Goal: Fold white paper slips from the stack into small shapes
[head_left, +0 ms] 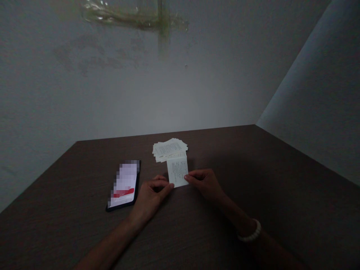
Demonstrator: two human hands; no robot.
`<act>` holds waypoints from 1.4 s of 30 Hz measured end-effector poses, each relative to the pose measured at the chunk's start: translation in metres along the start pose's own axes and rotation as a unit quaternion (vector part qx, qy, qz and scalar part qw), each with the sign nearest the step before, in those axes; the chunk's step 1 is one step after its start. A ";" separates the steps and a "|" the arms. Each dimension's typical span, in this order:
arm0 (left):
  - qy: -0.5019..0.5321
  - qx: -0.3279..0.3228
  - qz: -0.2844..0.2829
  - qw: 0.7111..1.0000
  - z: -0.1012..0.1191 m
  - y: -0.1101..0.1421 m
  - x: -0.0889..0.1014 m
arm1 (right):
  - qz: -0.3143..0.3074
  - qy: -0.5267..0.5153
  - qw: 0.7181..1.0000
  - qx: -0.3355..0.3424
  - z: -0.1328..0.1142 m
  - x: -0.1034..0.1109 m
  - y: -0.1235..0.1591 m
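A small white card with printed text (177, 171) stands nearly upright on the dark wooden table (253, 180). My left hand (152, 195) pinches its lower left corner. My right hand (204, 182) pinches its right edge; a white bead bracelet (251, 232) sits on that wrist. Just behind the card lies a loose pile of similar printed cards (169, 149).
A black phone (125, 184) with a lit screen lies face up to the left of my left hand. Pale walls rise behind the table and at the right. Tape strips (135, 17) stick to the wall high up.
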State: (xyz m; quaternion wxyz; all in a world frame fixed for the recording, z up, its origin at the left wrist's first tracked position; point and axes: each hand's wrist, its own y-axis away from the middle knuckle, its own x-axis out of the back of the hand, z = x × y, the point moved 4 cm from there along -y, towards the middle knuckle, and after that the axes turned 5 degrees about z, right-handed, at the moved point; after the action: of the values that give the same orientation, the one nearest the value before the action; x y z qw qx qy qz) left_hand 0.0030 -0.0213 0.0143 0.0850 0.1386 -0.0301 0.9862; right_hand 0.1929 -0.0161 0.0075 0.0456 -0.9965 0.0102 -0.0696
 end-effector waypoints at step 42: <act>0.038 0.047 0.129 0.990 0.009 0.001 0.016 | -0.119 0.034 0.992 0.010 0.003 -0.007 0.005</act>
State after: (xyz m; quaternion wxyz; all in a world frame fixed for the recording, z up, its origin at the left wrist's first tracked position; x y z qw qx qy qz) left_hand -0.0095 -0.0200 0.0269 -0.0480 0.1002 0.0019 0.9938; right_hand 0.1858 -0.0210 0.0034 0.0467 -0.9871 -0.1080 -0.1084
